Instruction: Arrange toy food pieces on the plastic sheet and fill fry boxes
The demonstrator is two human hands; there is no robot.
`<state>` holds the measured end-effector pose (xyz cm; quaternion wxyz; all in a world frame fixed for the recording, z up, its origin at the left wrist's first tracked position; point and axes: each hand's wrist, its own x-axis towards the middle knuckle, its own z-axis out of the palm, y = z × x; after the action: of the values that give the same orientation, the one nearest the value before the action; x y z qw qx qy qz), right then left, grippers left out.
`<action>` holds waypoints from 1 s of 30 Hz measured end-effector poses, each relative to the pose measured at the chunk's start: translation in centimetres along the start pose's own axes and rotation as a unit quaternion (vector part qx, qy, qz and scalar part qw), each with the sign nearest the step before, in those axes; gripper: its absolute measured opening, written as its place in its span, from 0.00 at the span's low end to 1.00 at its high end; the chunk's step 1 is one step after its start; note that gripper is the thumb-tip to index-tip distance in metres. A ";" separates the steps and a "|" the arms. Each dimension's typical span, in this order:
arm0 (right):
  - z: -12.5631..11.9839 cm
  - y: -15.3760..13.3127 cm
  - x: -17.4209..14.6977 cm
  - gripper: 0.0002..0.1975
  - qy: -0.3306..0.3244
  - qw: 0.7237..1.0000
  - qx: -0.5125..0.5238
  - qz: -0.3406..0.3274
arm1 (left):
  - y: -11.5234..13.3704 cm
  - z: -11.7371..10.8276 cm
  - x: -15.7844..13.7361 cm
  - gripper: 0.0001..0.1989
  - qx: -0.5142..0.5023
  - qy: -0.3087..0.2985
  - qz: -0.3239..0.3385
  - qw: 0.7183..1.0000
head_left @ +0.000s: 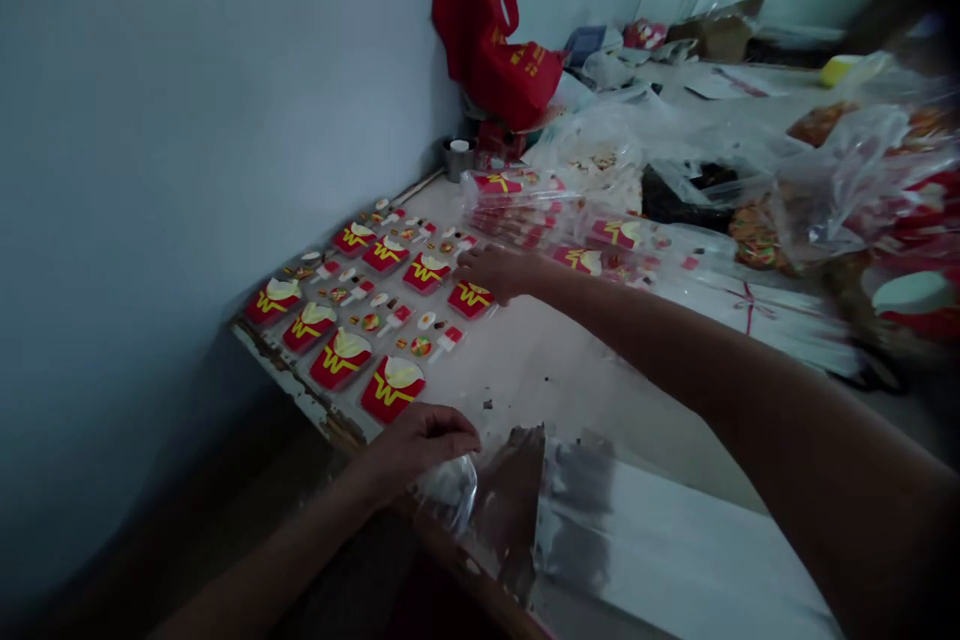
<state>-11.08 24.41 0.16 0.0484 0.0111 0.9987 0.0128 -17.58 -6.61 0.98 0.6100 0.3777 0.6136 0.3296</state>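
My left hand (427, 438) is at the table's near edge, its thumb and fingers pinched on a clear plastic bag (451, 492) that hangs below them. My right hand (495, 270) reaches across the table, palm down, fingers apart over a red fries-box-shaped piece (471, 300) with a yellow zigzag. Its fingertips touch or nearly touch that set; the contact is partly hidden. Similar red-and-yellow pieces (341, 358) lie in two rows to the left, each in clear packaging with small food-shaped pieces (421, 346) beside it.
Stacked clear packs (517, 205) lie behind my right hand. White sheets (660, 550) are at the near right, and a ribbon-tied white bundle (757, 315) farther right. A red bag (499, 50) leans on the wall beside a metal cup (458, 160). Plastic bags (600, 145) crowd the back.
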 end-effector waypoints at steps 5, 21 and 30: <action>-0.2 0.8 -0.4 0.51 0.000 0.999 0.048 -0.004 | 0.2 0.1 -0.2 0.14 -0.058 0.097 0.030 0.993; -11.5 -9.9 -13.9 0.46 0.089 0.989 0.111 0.027 | 0.1 2.5 -0.7 0.15 -0.033 0.077 0.005 0.996; -9.5 -16.8 -28.1 0.53 0.120 0.949 0.017 0.291 | 2.7 6.9 0.2 0.17 0.035 0.092 0.092 0.991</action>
<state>15.57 6.70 11.88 -0.0783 0.3004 0.9505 0.0109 -10.49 -5.44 2.93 0.5045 0.4218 0.6407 0.3963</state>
